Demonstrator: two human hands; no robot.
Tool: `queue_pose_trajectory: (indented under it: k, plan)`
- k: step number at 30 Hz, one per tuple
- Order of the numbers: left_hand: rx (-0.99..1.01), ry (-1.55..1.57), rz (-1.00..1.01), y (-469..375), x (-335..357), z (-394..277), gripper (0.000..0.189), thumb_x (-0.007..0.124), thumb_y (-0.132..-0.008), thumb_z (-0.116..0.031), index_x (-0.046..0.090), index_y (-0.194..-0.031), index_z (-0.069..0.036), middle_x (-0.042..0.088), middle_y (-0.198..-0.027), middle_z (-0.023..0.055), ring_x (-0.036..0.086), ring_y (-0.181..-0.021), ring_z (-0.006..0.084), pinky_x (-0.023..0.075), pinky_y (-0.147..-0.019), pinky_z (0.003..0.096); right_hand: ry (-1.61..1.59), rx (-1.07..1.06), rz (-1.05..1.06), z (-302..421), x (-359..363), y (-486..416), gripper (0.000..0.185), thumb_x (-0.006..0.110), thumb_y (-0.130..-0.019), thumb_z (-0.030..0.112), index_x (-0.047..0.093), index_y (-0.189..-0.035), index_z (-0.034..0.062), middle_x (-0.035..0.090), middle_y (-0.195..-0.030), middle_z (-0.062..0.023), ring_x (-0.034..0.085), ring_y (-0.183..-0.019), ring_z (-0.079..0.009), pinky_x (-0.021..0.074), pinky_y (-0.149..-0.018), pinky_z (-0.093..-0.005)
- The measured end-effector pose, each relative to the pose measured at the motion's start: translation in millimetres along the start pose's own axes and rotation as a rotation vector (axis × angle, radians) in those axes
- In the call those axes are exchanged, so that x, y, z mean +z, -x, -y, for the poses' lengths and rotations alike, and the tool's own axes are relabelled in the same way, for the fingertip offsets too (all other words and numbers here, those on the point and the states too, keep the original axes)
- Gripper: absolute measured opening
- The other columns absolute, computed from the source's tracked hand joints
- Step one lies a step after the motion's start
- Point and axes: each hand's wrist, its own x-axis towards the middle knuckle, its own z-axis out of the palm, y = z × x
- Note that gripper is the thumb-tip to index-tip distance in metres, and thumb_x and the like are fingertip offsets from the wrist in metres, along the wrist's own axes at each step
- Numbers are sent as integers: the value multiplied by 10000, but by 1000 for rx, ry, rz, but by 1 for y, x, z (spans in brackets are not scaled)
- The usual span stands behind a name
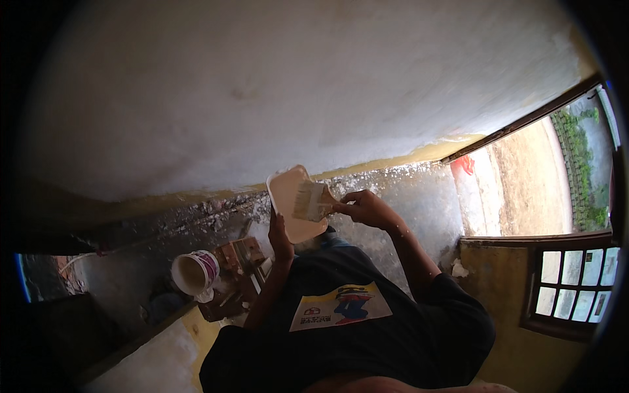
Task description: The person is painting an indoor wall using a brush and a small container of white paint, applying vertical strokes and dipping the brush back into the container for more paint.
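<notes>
My left hand grips the edge of a shallow rectangular plastic tray with rounded corners and a pale rim. Its flat inner face is peach-toned. In my right hand is a wide flat paintbrush, held by its wooden handle. Pale bristles lie over the tray's face, and whether they touch it I cannot tell. White specks dot my right forearm. In front of me rises a wall with a whitish, patchy coat and a yellowish strip along its foot.
A white bucket with a purple label stands at lower left, beside wooden furniture. White flecks litter the floor along the wall. To the right are an open doorway, a red plastic bag and a paned window.
</notes>
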Motion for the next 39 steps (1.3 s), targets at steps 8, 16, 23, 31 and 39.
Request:
queue_pose_trajectory:
  k: [8,16,23,31,39]
  plan:
    - [9,-30,-103,-18,12,15,453,375,-1003,-246,401,-1360,31,519,-1248,100,505,-1123,184,396,-965,326,-172,15,-27,-11,-9,-13,324,639,-890,311,679,-957,-3,505,-566,26,410,-499,-39,319,-445,-216]
    - [-18,168,-121,-30,22,0,460,390,-993,-230,402,-1359,48,495,-1311,144,473,-1189,200,360,-1002,324,-362,-10,-103,-32,-15,-30,414,613,-893,383,671,-997,-14,580,-626,-28,525,-564,-80,411,-505,-245]
    - [-36,8,-205,-32,-5,19,459,405,-987,-227,408,-1343,64,501,-1306,168,494,-1174,230,362,-999,330,-463,6,-267,-85,9,-77,427,615,-889,405,673,-973,-10,499,-568,26,452,-504,-40,346,-443,-234]
    - [19,-92,-230,-31,-10,12,459,383,-982,-204,390,-1368,44,472,-1351,186,476,-1216,264,348,-1016,343,-570,-40,-509,-156,69,-193,409,616,-897,406,639,-909,-2,443,-530,48,375,-428,-28,261,-386,-222]
    - [7,-107,-270,-23,-30,31,463,375,-983,-212,388,-1365,51,450,-1367,196,454,-1233,281,328,-1035,364,-489,96,-586,-170,93,-245,585,592,-867,506,654,-957,-69,596,-623,-108,555,-591,-146,442,-565,-317]
